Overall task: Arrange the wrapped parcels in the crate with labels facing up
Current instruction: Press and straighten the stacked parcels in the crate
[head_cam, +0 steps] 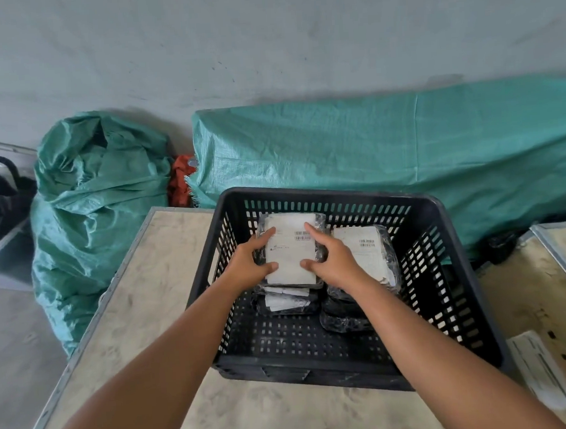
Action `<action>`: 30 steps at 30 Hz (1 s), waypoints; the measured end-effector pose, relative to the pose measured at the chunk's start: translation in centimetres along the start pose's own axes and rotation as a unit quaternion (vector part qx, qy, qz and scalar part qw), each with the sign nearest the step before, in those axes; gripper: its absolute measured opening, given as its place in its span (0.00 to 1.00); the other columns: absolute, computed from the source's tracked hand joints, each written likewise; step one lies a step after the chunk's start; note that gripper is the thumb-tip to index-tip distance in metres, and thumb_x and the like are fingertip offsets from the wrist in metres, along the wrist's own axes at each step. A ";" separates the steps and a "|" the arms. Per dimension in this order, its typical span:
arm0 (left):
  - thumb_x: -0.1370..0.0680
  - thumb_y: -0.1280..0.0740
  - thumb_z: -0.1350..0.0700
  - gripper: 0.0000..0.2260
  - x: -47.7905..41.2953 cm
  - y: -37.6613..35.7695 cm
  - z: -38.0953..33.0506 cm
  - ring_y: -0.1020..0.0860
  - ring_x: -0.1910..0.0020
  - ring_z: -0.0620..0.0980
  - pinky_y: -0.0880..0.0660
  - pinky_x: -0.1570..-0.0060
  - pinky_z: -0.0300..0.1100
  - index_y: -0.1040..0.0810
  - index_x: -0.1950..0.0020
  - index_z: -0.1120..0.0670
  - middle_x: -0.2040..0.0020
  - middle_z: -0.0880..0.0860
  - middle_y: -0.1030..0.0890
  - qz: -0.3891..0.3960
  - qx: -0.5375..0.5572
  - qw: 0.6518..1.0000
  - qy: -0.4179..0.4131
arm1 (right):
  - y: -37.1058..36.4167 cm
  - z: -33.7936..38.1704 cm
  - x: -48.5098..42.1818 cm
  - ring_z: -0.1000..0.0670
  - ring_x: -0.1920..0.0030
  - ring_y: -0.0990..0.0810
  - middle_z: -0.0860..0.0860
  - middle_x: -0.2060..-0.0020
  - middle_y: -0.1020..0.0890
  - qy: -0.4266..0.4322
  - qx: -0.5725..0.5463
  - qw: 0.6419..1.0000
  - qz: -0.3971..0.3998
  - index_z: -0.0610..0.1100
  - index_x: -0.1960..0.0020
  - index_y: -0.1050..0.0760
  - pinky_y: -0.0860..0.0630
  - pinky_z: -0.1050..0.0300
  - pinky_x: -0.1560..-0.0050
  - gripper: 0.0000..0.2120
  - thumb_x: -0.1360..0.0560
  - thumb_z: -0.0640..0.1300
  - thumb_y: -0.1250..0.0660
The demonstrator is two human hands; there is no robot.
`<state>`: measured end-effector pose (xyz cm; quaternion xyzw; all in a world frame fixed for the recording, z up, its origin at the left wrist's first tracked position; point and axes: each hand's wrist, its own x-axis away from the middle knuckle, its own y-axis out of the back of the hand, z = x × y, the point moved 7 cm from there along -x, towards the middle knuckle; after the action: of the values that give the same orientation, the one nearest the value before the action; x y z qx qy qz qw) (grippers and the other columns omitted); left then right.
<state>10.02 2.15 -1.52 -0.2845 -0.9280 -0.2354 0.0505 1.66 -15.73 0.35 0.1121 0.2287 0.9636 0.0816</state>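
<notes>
A black slotted plastic crate [445, 290] stands on a pale wooden table. Inside it, a parcel wrapped in black film [290, 250] lies on top of the left stack, its white label facing up. My left hand [249, 261] grips its left edge and my right hand [336, 262] grips its right edge. Beside it to the right, a second parcel [368, 255] rests label up on another stack. Lower parcels [288, 302] show beneath, one with a white label partly visible.
The table [153, 288] has a metal rim and ends at the left over grey floor. Green woven sacks [99, 205] and a long green covered bundle [403, 147] lie behind. A second wooden top [545, 304] with a paper sheet [543, 371] sits at right.
</notes>
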 end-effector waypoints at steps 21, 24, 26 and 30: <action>0.22 0.28 0.50 0.46 -1.3 -3.8 1.5 0.65 0.19 0.57 0.55 0.20 0.59 0.57 0.18 0.61 0.18 0.59 0.63 0.100 -0.376 0.919 -0.068 | -3.6 -2.5 -1.0 0.43 0.18 0.54 0.42 0.18 0.60 0.015 0.279 0.957 0.081 0.38 0.17 0.55 0.50 0.51 0.21 0.46 0.21 0.58 0.33; 0.23 0.27 0.48 0.47 -1.9 -3.4 1.8 0.62 0.18 0.57 0.49 0.21 0.59 0.56 0.18 0.61 0.17 0.60 0.61 0.111 -0.387 0.913 -0.071 | -3.7 -2.5 -1.3 0.44 0.18 0.54 0.43 0.18 0.61 0.007 0.273 0.959 0.077 0.38 0.17 0.56 0.50 0.51 0.21 0.47 0.21 0.57 0.32; 0.23 0.28 0.47 0.47 -1.9 -3.4 1.6 0.60 0.18 0.57 0.47 0.21 0.59 0.56 0.18 0.61 0.17 0.61 0.60 0.109 -0.413 0.901 -0.071 | -3.8 -2.5 -1.3 0.43 0.18 0.53 0.43 0.18 0.61 -0.001 0.272 0.959 0.075 0.38 0.17 0.56 0.48 0.49 0.20 0.47 0.21 0.57 0.32; 0.22 0.28 0.47 0.47 -1.2 -3.8 1.1 0.61 0.18 0.56 0.45 0.21 0.59 0.58 0.18 0.61 0.17 0.60 0.61 0.096 -0.431 0.895 -0.072 | -3.7 -1.9 -0.8 0.43 0.18 0.52 0.44 0.18 0.59 -0.006 0.266 0.962 0.063 0.38 0.17 0.55 0.48 0.49 0.20 0.46 0.21 0.55 0.31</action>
<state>9.02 -0.73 -4.29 -0.3820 -0.7051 -0.5850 -0.1215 2.35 -13.42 -3.20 0.1498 0.4686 0.8706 -0.0101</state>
